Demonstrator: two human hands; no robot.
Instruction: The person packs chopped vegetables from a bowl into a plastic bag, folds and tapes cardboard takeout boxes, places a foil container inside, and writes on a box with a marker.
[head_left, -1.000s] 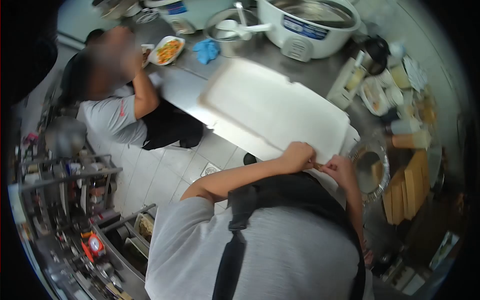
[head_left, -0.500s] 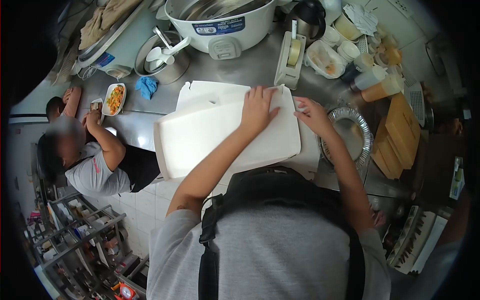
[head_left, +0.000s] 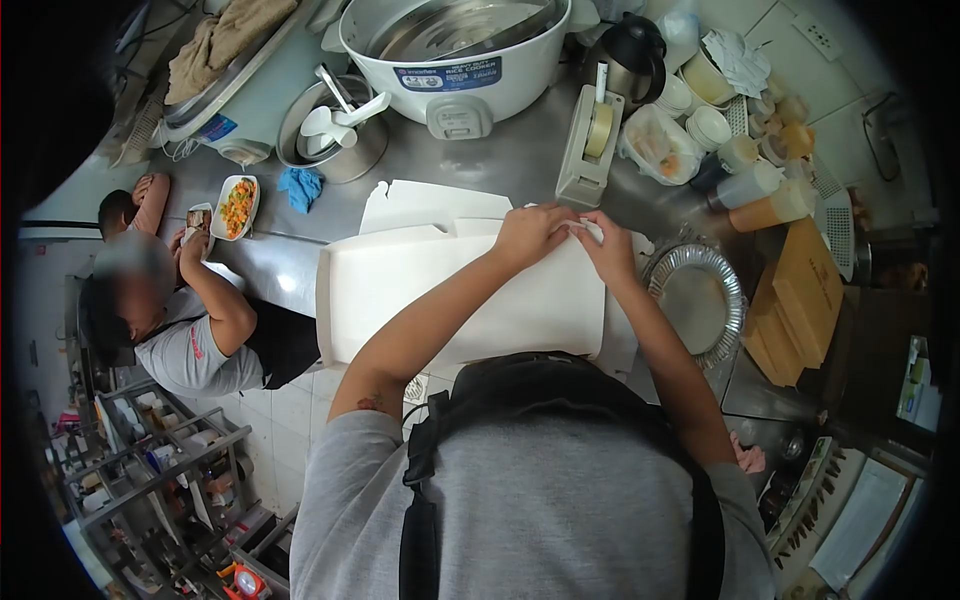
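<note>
A white cardboard box (head_left: 400, 275) lies partly folded on the steel counter, its left wall raised. At its far right corner, my left hand (head_left: 535, 236) has its fingers bent over the far edge, closed on the cardboard. Close beside it, my right hand (head_left: 607, 250) pinches a small white flap (head_left: 588, 230) at the same corner. The two hands almost touch. Beyond the box's far edge, a notched white cardboard panel (head_left: 420, 207) lies flat on the counter. My forearm covers part of the box's floor.
A tape dispenser (head_left: 588, 150) stands just beyond my hands. Foil trays (head_left: 740, 300) and brown cardboard boxes (head_left: 800, 300) are on the right. At the back is a rice cooker (head_left: 450, 70), with a pot (head_left: 365, 150) of scoops. A co-worker (head_left: 215, 320) handles food trays at left.
My left hand has gone from lying flat on the box to gripping its far right corner. My right hand has moved in beside it. The box's far edge now stands folded up.
</note>
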